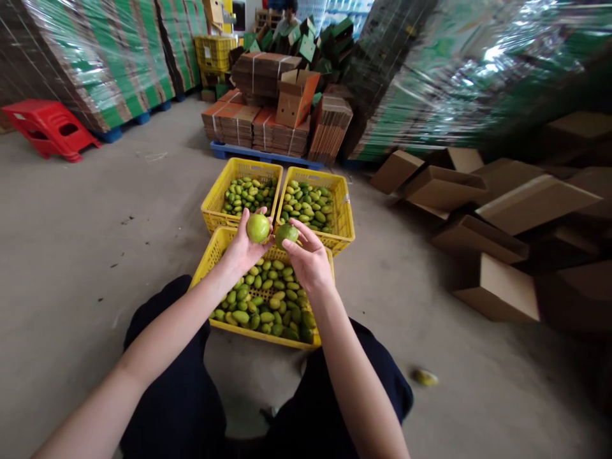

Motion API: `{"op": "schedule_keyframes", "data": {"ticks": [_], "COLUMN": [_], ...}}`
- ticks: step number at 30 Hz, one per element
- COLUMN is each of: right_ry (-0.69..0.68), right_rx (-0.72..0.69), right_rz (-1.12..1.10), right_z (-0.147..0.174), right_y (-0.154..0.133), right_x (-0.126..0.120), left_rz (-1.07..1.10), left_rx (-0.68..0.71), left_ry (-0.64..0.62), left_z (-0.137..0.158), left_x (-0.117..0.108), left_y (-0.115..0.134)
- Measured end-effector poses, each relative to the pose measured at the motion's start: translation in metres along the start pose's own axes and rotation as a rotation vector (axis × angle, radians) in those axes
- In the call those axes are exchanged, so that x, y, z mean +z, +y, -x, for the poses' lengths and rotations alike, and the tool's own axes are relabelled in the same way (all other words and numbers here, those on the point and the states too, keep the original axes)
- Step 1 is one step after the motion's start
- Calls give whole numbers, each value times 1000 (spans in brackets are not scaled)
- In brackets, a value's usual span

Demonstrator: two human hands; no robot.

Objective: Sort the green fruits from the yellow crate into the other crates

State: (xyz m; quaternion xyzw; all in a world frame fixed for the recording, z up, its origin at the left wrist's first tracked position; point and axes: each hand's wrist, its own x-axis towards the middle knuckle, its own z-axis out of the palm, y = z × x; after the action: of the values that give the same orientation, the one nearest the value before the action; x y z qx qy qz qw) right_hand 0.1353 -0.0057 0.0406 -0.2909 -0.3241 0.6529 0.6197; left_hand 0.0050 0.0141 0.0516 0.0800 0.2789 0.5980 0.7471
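Fruit in the grasp of the left hand, just beside darker fruit in that of the right hand

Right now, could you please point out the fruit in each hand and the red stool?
Paler fruit [258, 227] in left hand [245, 247]: head view, middle of its visible surface.
Darker fruit [285, 234] in right hand [312, 258]: head view, middle of its exposed part.
Red stool [52, 125]: head view, side between its two openings.

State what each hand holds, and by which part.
Left hand: a bright green fruit, cradled around its sides. Right hand: a darker green fruit, gripped at its right side.
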Motion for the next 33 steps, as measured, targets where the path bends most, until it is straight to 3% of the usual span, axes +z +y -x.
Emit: {"op": "schedule_keyframes", "data": {"ticks": [8,12,15,20,25,29,33], "right_ry": [35,46,21,-100,-66,-84,-2], "right_rx": [128,124,122,178,154,171,305], "right_rz": [-130,-205,-210,-204,-266,-221,-58], "right_z": [-6,-5,-3,0,4,6,4], "right_y": [1,3,4,3,1,-3,11], "right_x": [-2,2,3,-1,-6,-12,-25], "left_rz": [76,112,82,87,35,-37,-164], "left_rx": [-95,-91,-57,-123,-193,-215,-196], "left_ry": [18,12,62,-23,-13,15,-17], "left_z": [2,8,8,4,6,8,9], "left_x": [-3,2,3,-3,-13,-23,-37], "left_y": [3,7,5,3,5,11,20]}}
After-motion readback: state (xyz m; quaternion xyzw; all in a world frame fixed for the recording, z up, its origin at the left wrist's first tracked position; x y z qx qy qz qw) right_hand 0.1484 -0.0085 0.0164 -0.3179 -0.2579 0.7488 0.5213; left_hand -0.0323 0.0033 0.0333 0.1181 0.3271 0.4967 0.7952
